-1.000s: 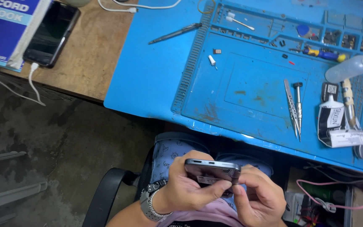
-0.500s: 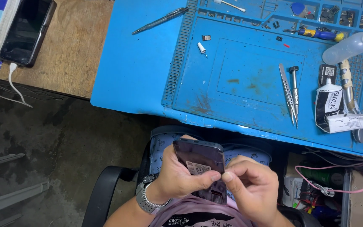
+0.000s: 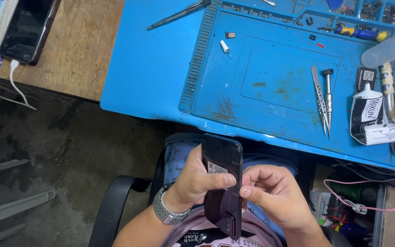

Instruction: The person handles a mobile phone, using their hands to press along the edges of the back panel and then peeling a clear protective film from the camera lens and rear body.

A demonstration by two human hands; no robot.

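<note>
Two hands meet low in the head view, over the person's lap and below the edge of the bench (image 3: 69, 55). The left hand (image 3: 197, 180), with a metal watch band at its wrist, grips a dark phone (image 3: 222, 183) that stands roughly upright with its back toward the camera; the fingers of this hand wrap round the left edge and the thumb lies across the back, over a small white sticker. The right hand (image 3: 275, 194) is loosely curled just beside the phone, its fingers (image 3: 248, 191) pinched narrow and touching the phone's right edge.

Up on the bench a blue work mat (image 3: 161, 68) carries tweezers (image 3: 320, 98) and a small screwdriver (image 3: 328, 91) lying side by side, a squeezed white tube (image 3: 366, 114) near them and a clear plastic bottle (image 3: 389, 48) farther right. A second black phone (image 3: 26, 27) lies on the bare wood at the far left, with a white cable plugged in.
</note>
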